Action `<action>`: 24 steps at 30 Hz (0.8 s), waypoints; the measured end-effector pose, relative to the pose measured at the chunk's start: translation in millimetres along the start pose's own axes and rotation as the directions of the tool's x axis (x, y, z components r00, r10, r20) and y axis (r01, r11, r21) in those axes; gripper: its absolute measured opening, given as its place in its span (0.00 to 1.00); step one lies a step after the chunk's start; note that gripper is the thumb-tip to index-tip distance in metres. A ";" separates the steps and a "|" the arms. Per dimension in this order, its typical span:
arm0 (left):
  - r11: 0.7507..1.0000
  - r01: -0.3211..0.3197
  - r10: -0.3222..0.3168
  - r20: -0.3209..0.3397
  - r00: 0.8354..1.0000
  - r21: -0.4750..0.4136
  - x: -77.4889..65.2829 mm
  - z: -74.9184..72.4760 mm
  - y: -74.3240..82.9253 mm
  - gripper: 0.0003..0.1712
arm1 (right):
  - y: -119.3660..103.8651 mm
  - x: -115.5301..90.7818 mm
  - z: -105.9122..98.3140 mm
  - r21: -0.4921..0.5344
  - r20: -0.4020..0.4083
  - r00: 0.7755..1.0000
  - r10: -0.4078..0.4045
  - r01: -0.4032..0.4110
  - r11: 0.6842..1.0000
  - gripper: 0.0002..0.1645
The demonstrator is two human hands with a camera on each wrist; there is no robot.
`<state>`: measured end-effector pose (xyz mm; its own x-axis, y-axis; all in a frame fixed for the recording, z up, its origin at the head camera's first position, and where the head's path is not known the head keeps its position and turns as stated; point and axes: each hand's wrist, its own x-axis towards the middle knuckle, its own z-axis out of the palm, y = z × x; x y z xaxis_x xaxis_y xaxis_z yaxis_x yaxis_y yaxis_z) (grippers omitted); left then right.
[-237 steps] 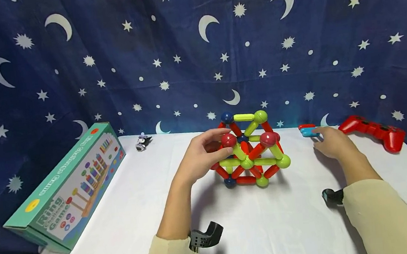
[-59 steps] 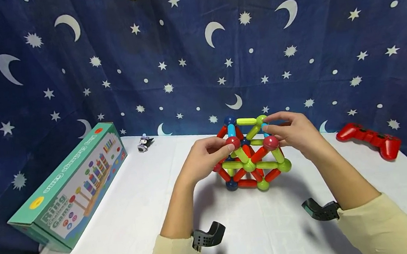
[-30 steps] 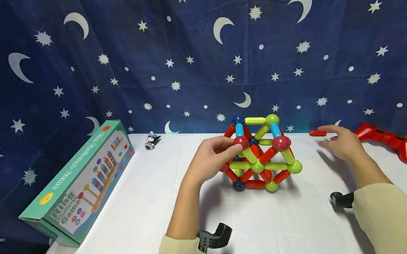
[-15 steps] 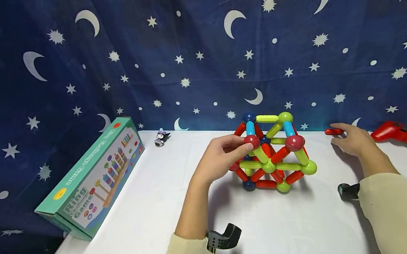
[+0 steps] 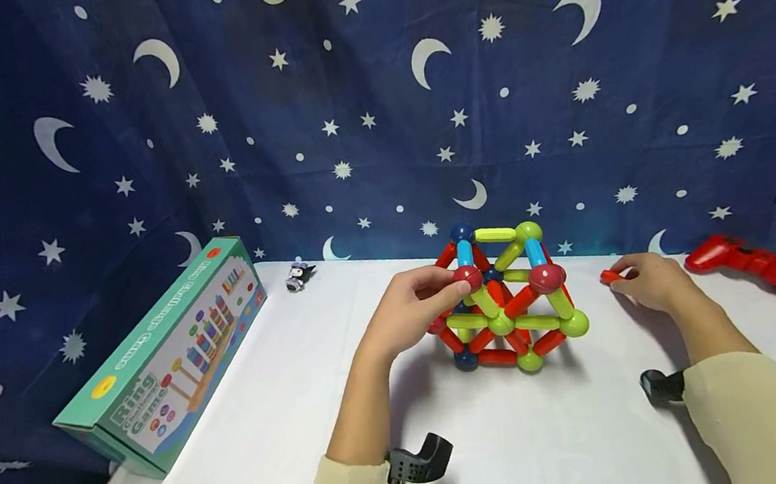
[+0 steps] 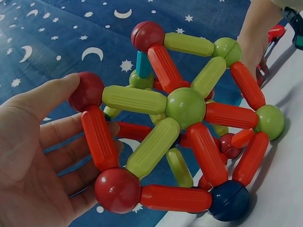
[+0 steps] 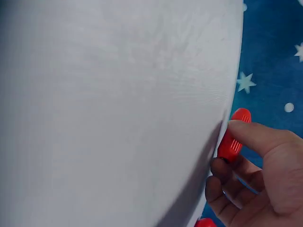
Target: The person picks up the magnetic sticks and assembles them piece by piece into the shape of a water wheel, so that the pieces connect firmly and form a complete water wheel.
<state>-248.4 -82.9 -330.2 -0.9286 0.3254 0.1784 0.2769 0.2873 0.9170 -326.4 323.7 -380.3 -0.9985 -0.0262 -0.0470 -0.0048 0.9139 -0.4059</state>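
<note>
A magnetic stick-and-ball structure (image 5: 503,322) of red, lime and light-blue sticks with red, lime and navy balls stands on the table. My left hand (image 5: 411,310) holds a dark red ball (image 5: 467,278) at its upper left corner. In the left wrist view the thumb presses that ball (image 6: 86,91), with the other fingers behind the frame. Two light-blue sticks (image 5: 464,253) join the upper balls to the front red ones. Off to the right, my right hand (image 5: 655,282) pinches a red magnetic stick (image 7: 235,135) between thumb and fingers, near the table's far edge.
A green ring game box (image 5: 166,360) lies along the left side of the white table (image 5: 250,414). A small figurine (image 5: 299,275) stands at the back left. Beyond my right hand is a red game controller (image 5: 760,268), and a starry curtain (image 5: 375,117) hangs behind.
Two light-blue sticks, earlier lying by my right hand, now sit in the structure. My right hand went to the structure, came back right, and now pinches the red stick. My left hand keeps its hold.
</note>
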 end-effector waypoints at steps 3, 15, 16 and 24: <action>1.000 0.001 -0.001 -0.003 1.000 -0.001 -2.1 0.4 -2.9 0.21 | -6.3 -9.0 -0.8 0.017 -0.018 0.999 -0.051 0.051 0.999 0.28; 0.999 -0.030 0.030 0.007 1.000 -0.013 -1.5 -0.5 -4.3 0.21 | -86.5 -56.7 -40.4 0.162 -0.171 0.968 -0.184 0.211 0.964 0.27; 0.999 -0.035 0.035 0.008 0.999 -0.012 -1.1 -0.6 -3.8 0.21 | -96.1 -61.5 -44.0 0.170 -0.185 0.963 -0.195 0.227 0.959 0.27; 1.000 -0.025 0.025 0.013 1.000 0.006 0.0 1.4 0.5 0.23 | -167.0 -94.4 -50.1 0.142 -0.302 0.885 -0.354 0.410 0.901 0.22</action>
<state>-247.9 -81.5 -330.2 -0.9181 0.3441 0.1967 0.3016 0.2845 0.9100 -234.0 193.8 -262.3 -0.8981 -0.2247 0.3780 -0.4057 0.7552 -0.5149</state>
